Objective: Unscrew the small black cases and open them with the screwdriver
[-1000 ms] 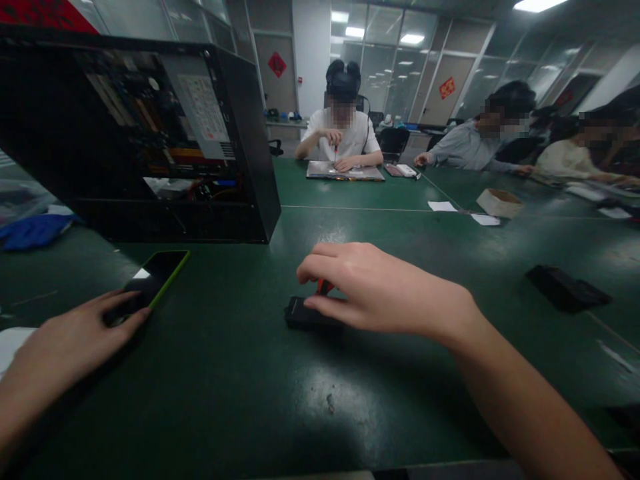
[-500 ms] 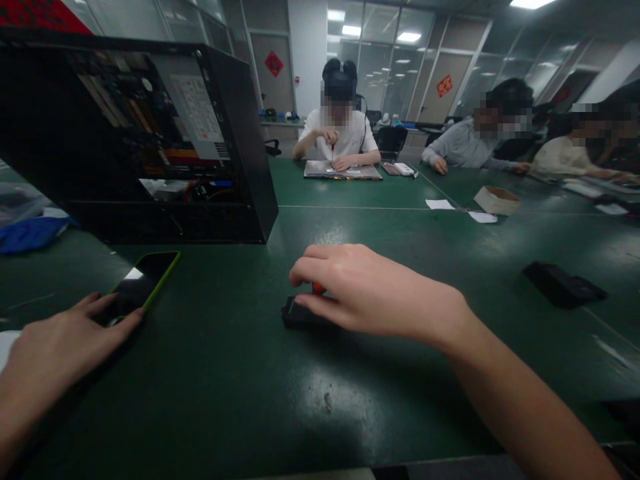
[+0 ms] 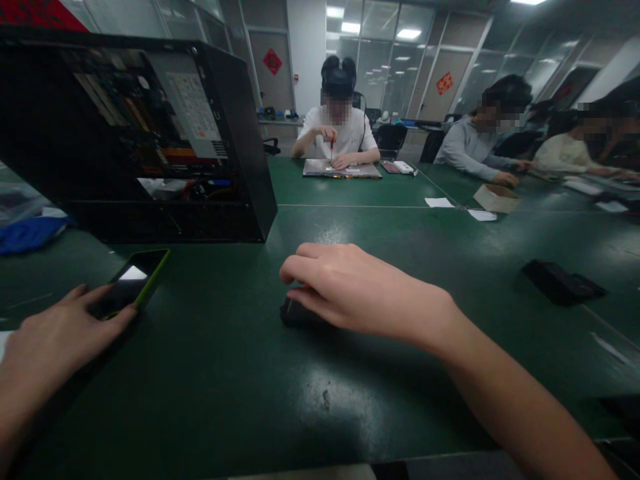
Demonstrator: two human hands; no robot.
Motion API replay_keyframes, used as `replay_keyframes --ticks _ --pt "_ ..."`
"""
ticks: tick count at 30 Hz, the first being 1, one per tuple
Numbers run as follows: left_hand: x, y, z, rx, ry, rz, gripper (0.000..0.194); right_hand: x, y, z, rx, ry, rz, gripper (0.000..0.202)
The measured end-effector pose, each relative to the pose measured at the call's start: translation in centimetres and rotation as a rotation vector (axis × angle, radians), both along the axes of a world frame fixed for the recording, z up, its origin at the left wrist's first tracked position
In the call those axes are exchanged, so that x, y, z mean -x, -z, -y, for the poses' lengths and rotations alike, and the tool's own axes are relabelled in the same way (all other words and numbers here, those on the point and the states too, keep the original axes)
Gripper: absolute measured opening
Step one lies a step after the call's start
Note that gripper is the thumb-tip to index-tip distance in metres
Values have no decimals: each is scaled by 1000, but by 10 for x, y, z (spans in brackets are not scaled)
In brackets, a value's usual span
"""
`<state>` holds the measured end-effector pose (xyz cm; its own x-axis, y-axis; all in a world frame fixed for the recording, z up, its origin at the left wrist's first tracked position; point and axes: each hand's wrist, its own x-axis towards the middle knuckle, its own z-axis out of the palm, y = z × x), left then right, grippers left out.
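Observation:
On the green table (image 3: 210, 373) my left hand (image 3: 65, 333) has its thumb and fingers around the near end of a dark phone (image 3: 131, 280) with a green edge. Its screen faces up and shows a bright reflection. My right hand (image 3: 335, 283) is over a small black box-like object (image 3: 295, 315) at the middle, and its curled fingers pinch a small red-orange thing, now nearly all hidden behind them. Behind my left hand stands a black computer case (image 3: 250, 147) with an open side, its inner parts and a silver labelled unit showing.
Blue cloth (image 3: 33, 233) lies at the far left. A black object (image 3: 563, 283) sits on the right. Across the table a person works with a red-handled tool on a flat panel (image 3: 343, 169). More people sit at the right, near an open box (image 3: 497, 198) and white papers (image 3: 440, 202).
My left hand and the phone have shifted slightly left and nearer. My right hand has moved a little left, covering more of the red-orange thing. A seated person's hand has moved to the open box.

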<state>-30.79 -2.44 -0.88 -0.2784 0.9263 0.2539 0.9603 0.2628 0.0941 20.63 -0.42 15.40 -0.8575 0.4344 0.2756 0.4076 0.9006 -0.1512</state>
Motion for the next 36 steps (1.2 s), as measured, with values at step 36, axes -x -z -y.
replay_keyframes --ticks 36 --pt "-283 -13 -34 -88 1146 602 36 1 -5 -5 134 -11 -29 20"
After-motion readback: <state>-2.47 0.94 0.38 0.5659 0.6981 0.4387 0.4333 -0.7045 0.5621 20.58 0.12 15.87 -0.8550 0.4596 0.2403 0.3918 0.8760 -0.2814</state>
